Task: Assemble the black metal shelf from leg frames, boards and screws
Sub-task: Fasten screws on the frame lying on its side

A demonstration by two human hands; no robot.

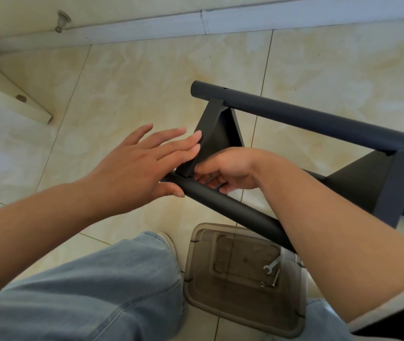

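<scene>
Black metal shelf (358, 188) lies tipped over the tiled floor (122, 94). Left hand (144, 166), fingers spread, presses flat on its end board (214, 134). Right hand (228, 168) curls under the near tube (233, 207). Below, a clear bin (220, 303) holds a wrench (272, 264) and screw (276, 278).
</scene>
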